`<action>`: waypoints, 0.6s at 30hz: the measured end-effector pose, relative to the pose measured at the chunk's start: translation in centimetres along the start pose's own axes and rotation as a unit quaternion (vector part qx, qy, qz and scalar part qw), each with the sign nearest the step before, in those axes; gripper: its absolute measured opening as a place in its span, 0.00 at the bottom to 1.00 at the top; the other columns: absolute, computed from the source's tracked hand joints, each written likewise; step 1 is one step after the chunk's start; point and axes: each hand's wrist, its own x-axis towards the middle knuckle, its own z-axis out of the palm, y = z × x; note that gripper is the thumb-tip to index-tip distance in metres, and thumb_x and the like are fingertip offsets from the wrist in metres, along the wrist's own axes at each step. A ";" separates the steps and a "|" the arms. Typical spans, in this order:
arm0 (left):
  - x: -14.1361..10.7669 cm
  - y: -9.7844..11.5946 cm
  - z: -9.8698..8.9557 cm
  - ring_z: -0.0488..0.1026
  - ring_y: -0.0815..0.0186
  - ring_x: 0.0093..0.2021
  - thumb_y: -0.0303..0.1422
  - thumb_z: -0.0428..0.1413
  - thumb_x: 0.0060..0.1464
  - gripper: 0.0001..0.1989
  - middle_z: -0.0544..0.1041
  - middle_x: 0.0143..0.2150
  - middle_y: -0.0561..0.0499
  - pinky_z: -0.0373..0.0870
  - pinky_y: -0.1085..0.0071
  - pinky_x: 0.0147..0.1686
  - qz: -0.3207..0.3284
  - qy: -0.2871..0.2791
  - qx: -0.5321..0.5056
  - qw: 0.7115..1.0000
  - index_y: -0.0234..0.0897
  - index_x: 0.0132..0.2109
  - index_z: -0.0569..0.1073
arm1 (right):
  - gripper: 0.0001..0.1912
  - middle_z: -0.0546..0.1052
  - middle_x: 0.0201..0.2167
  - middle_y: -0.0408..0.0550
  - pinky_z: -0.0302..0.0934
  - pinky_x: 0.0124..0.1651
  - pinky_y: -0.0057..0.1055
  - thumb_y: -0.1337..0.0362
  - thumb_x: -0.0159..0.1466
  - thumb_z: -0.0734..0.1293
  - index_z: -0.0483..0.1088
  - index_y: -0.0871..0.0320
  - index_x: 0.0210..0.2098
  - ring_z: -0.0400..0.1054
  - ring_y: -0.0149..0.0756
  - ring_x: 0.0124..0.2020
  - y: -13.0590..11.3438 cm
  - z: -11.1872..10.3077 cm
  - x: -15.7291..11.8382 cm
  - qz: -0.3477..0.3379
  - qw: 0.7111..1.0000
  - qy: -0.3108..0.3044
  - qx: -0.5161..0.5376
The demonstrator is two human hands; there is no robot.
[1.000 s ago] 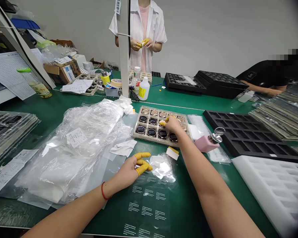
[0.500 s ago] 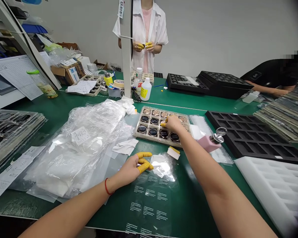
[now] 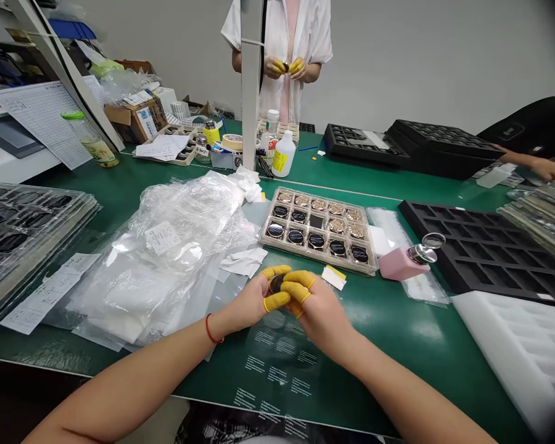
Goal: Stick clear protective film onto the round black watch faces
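Round dark disc (image 3: 277, 283) sits pinched between the left hand (image 3: 247, 305) and right hand (image 3: 319, 311), above printed film (image 3: 277, 364), near the tray (image 3: 305, 253); holding its rim keeps the face clean.

Round black disc (image 3: 276, 284) is pinched between left hand (image 3: 245, 305) and right hand (image 3: 321, 314), both fingers yellow-cotted. Beige tray (image 3: 314, 255) is set just beyond, with rose-gold discs (image 3: 318, 205) and black discs (image 3: 296, 235) seated in rows.
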 end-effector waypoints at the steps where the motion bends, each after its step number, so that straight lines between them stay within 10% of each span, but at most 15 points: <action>1: 0.0 -0.1 0.0 0.71 0.60 0.47 0.37 0.61 0.48 0.30 0.70 0.51 0.44 0.68 0.63 0.47 0.009 0.007 0.021 1.000 0.38 0.56 0.60 | 0.09 0.72 0.38 0.50 0.62 0.37 0.34 0.74 0.61 0.58 0.67 0.56 0.35 0.65 0.38 0.38 -0.4 -0.1 -0.5 0.005 1.000 -0.014 0.024; 8: -1.0 0.2 0.3 0.72 0.61 0.43 0.31 0.55 0.53 0.35 0.73 0.47 0.47 0.70 0.62 0.44 0.040 -0.022 0.239 0.970 0.45 0.64 0.48 | 0.09 0.68 0.32 0.44 0.62 0.35 0.32 0.73 0.59 0.63 0.65 0.55 0.38 0.63 0.34 0.32 0.3 -0.7 -0.6 0.166 0.975 0.001 0.145; 18: -1.2 0.1 0.8 0.73 0.63 0.41 0.30 0.53 0.55 0.29 0.72 0.47 0.46 0.71 0.65 0.41 0.037 -0.064 0.261 0.963 0.41 0.62 0.54 | 0.09 0.69 0.39 0.48 0.61 0.42 0.38 0.72 0.60 0.63 0.66 0.55 0.40 0.62 0.38 0.40 0.3 -0.1 -1.9 0.119 0.987 0.001 0.108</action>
